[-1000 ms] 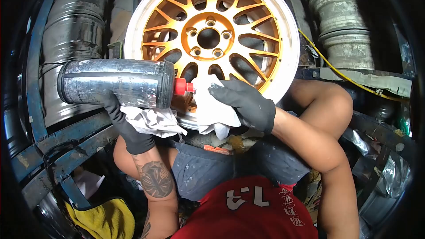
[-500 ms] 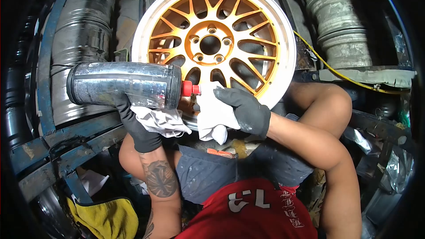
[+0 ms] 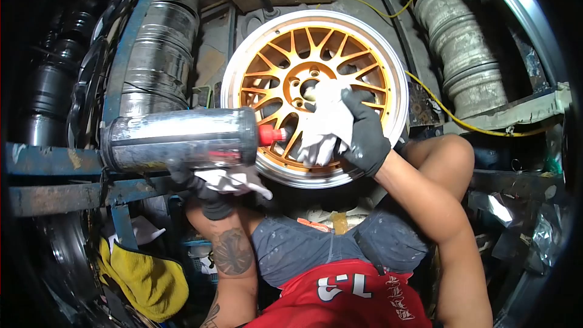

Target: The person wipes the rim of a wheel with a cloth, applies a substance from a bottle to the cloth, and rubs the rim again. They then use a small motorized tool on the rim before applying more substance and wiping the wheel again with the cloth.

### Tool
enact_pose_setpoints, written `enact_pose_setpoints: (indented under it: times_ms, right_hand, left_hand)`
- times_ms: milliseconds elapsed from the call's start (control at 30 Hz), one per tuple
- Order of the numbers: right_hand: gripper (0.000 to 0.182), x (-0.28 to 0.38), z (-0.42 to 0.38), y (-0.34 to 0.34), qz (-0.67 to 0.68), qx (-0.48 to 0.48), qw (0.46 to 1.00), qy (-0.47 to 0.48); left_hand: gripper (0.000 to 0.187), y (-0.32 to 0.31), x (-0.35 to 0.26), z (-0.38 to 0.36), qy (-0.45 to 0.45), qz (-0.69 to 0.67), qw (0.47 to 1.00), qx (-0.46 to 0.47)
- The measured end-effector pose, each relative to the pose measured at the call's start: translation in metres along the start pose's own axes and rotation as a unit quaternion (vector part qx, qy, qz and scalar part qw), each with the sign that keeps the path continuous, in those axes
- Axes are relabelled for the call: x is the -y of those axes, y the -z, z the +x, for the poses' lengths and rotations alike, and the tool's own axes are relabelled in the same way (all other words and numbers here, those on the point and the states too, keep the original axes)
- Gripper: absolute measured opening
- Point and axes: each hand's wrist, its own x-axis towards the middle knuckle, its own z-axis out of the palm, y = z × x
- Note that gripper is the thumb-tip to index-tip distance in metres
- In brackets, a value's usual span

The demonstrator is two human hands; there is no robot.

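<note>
A gold wheel rim (image 3: 255, 36) with a silver lip lies in front of me. My left hand (image 3: 209, 197), in a black glove, is wrapped round the underside of a large dark, shiny bottle (image 3: 182, 140), which lies on its side with its red cap (image 3: 271, 135) toward the right. A white cloth (image 3: 228, 181) hangs at that same hand. In my gloved right hand (image 3: 367, 136) is a second white cloth (image 3: 328, 121), held over the rim's hub and lower spokes. It hides part of the hub.
Stacked metal rims stand at the left (image 3: 161, 48) and at the right (image 3: 467, 54). Blue metal bars (image 3: 54, 161) cross the left side. A yellow cable (image 3: 449, 112) runs along the right. A yellow cloth (image 3: 146, 279) hangs at lower left.
My right hand has moved the white cloth up and right, from the rim's lower edge to its hub. The view has shifted, and the rim sits lower in it.
</note>
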Motion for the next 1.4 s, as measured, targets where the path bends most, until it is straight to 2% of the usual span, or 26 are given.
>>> enact_pose_setpoints:
  times_ms: [33,67,100,133,200,267,333,367,433,600,633,667,733,767,800,833,900,933,967,1033,1067,1100,1133,1200,1333,1400]
  right_hand:
    - [0.052,0.004,0.005,0.005,-0.001,0.000,0.999,0.039]
    - [0.051,0.010,0.004,0.008,0.025,0.044,0.998,0.038]
    - [0.051,0.014,0.005,0.006,0.050,0.089,0.994,0.031]
    - [0.052,0.005,0.009,-0.005,0.026,-0.007,0.995,0.095]
    - [0.050,-0.013,0.006,-0.008,0.015,-0.023,0.998,0.051]
    - [0.053,-0.019,0.003,0.008,0.020,-0.010,1.000,-0.007]
    - [0.058,-0.015,-0.007,0.001,-0.006,0.012,0.999,-0.037]
    - [0.061,-0.012,-0.009,-0.007,-0.009,0.032,0.999,-0.019]
    - [0.054,-0.013,-0.018,-0.017,-0.100,0.014,0.993,0.061]
    - [0.046,-0.002,-0.043,-0.037,-0.163,-0.039,0.984,0.055]
    - [0.046,-0.001,-0.043,-0.033,-0.169,-0.041,0.984,0.043]
    - [0.044,-0.002,-0.043,-0.030,-0.231,-0.043,0.970,0.070]
    - [0.046,-0.007,-0.039,-0.034,-0.213,-0.063,0.974,0.045]
    - [0.046,-0.011,-0.040,-0.044,-0.212,-0.068,0.974,0.042]
    - [0.047,-0.007,-0.037,-0.037,-0.217,0.013,0.976,-0.014]
    - [0.044,-0.008,-0.039,-0.033,-0.216,0.008,0.976,-0.034]
    - [0.041,-0.020,-0.038,-0.034,-0.219,-0.065,0.973,-0.036]
    - [0.033,-0.025,-0.039,-0.040,-0.186,-0.064,0.979,-0.055]
    - [0.035,-0.023,-0.041,-0.033,-0.214,-0.026,0.974,-0.074]
    - [0.033,-0.020,-0.042,-0.031,-0.225,-0.016,0.966,-0.127]
    - [0.033,-0.029,-0.042,-0.036,-0.246,-0.045,0.966,-0.060]
    - [0.034,-0.029,-0.043,-0.036,-0.243,-0.045,0.967,-0.062]
    - [0.035,-0.031,-0.045,-0.029,-0.310,-0.060,0.949,-0.015]
    - [0.035,-0.026,-0.044,-0.023,-0.374,-0.052,0.926,0.021]
    - [0.034,-0.013,-0.048,-0.028,-0.322,-0.017,0.946,-0.029]
    - [0.033,-0.007,-0.049,-0.025,-0.263,-0.036,0.963,-0.051]
  left_hand:
    - [0.086,-0.007,0.010,-0.010,0.043,-0.030,0.999,0.016]
    - [0.084,-0.010,0.023,-0.023,0.083,-0.060,0.994,0.032]
    - [0.089,0.004,0.045,-0.043,0.099,-0.002,0.994,-0.042]
    - [0.095,0.017,0.066,-0.064,0.123,0.053,0.984,-0.114]
    - [0.056,0.079,0.160,-0.099,0.149,0.247,0.957,0.008]
    - [0.047,0.074,0.136,-0.110,0.162,0.378,0.904,0.115]
    - [0.045,0.043,0.116,-0.094,0.059,0.285,0.950,0.113]
    - [0.044,0.031,0.098,-0.092,0.003,0.228,0.969,0.096]
    - [0.045,0.021,0.055,-0.108,-0.042,0.185,0.980,0.061]
    - [0.052,0.060,-0.043,-0.219,0.018,0.179,0.963,-0.201]
    - [0.053,0.069,-0.061,-0.245,0.024,0.154,0.953,-0.259]
    - [0.055,0.077,-0.078,-0.271,0.032,0.119,0.942,-0.312]
    - [0.058,0.091,-0.106,-0.315,0.049,0.039,0.918,-0.393]
    - [0.059,0.096,-0.115,-0.330,0.061,-0.003,0.908,-0.415]
    - [0.061,0.096,-0.119,-0.337,0.075,-0.026,0.901,-0.427]
    - [0.062,0.098,-0.116,-0.337,0.090,-0.045,0.895,-0.435]
    - [0.066,0.092,-0.102,-0.332,0.123,-0.045,0.891,-0.434]
    - [0.063,0.098,-0.090,-0.325,0.133,-0.049,0.890,-0.434]
    - [0.059,0.107,-0.077,-0.320,0.139,-0.041,0.890,-0.432]
    - [0.053,0.136,-0.040,-0.309,0.138,0.016,0.888,-0.438]
    - [0.050,0.152,-0.022,-0.304,0.129,0.075,0.883,-0.444]
    - [0.047,0.167,-0.005,-0.301,0.123,0.136,0.873,-0.452]
    - [0.043,0.181,0.006,-0.299,0.120,0.198,0.859,-0.457]
    - [0.037,0.201,0.021,-0.296,0.116,0.305,0.826,-0.459]
    - [0.026,0.223,0.019,-0.310,0.087,0.455,0.765,-0.448]
    - [0.022,0.235,0.006,-0.319,0.043,0.510,0.746,-0.427]
